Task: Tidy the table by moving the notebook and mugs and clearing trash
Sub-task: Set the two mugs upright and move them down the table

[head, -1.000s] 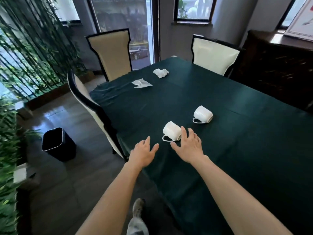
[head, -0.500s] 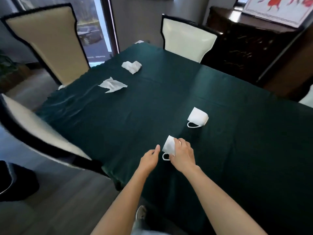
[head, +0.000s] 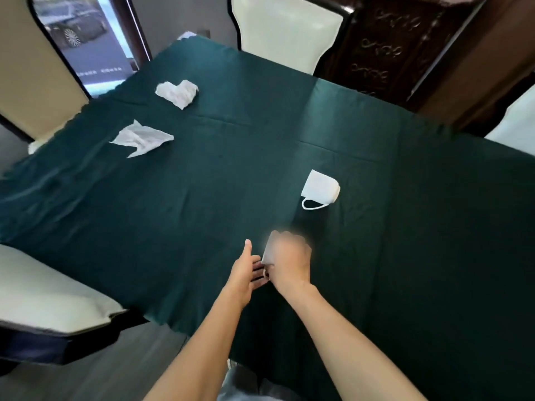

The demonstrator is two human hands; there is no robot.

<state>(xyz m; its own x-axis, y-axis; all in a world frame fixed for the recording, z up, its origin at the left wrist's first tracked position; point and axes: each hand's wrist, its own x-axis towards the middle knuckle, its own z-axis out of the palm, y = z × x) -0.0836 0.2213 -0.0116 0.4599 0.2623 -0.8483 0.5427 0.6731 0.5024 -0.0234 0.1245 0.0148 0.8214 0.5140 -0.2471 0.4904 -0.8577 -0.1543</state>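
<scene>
Nearest us, the right hand point(head: 289, 263), blurred, is clenched around a white mug point(head: 268, 251) just above the green-clothed worktop point(head: 202, 212), while the left hand point(head: 246, 269) sits beside it with its grip released, palm turned toward the mug. Farther out, we note a second mug point(head: 320, 188) lying on its side. Beyond lie a flat tissue point(head: 142, 138) and a crumpled tissue point(head: 178, 93) near the far-left edge.
</scene>
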